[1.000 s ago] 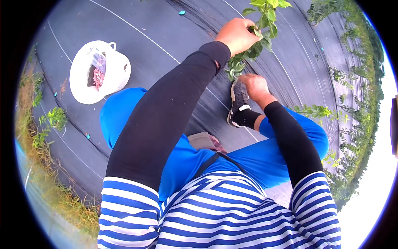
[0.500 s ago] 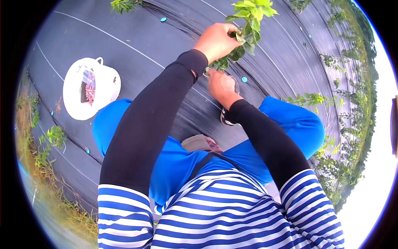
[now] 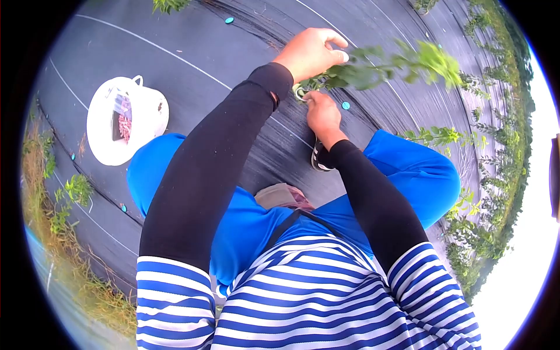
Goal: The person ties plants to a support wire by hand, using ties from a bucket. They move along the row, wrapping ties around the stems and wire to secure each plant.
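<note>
A leafy green plant [image 3: 373, 67] leans to the right beyond my hands, its bright top blurred by motion. Beside its leaves, my left hand [image 3: 312, 53] is open, thumb and forefinger apart. Just below, my right hand [image 3: 324, 114] is closed in a pinch near the plant's base. A pale ring [image 3: 298, 91] shows at its fingertips; what the fingers hold I cannot make out.
Dark ground sheeting [image 3: 198, 41] with white lines spreads around me. On my left a white bucket [image 3: 154, 111] lies tipped, pinkish pieces inside. Blue discs [image 3: 346, 105] dot the sheeting. More plants [image 3: 434, 136] grow in rows on the right. My bent knees flank my arms.
The plant's top has swung right and down, away from my left hand, whose fingers have parted from the leaves. My right hand has shifted slightly right.
</note>
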`<action>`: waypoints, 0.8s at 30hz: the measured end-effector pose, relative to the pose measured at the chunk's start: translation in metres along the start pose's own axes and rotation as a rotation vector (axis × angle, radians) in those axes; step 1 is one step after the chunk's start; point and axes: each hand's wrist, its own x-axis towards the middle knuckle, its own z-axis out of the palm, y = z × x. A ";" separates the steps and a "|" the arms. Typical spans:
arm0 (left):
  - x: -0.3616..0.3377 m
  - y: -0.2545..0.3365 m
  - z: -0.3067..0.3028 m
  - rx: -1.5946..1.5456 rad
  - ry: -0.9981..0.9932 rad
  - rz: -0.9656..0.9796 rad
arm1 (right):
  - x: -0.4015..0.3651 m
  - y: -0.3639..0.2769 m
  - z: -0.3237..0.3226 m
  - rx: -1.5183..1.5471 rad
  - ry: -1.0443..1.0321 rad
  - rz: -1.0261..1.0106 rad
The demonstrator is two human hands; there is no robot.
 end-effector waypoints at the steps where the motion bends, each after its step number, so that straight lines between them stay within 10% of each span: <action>1: -0.001 -0.003 -0.004 -0.004 0.015 -0.024 | -0.002 0.005 -0.001 -0.003 -0.011 -0.007; 7: -0.003 -0.134 0.028 -0.028 0.239 -0.279 | -0.002 0.028 -0.008 0.046 0.026 -0.003; 14: -0.043 -0.127 0.073 -0.748 0.285 -1.002 | -0.005 0.026 -0.010 0.071 -0.006 0.003; 24: -0.054 -0.147 0.093 -0.755 0.271 -0.985 | -0.004 0.025 -0.014 0.064 0.013 -0.011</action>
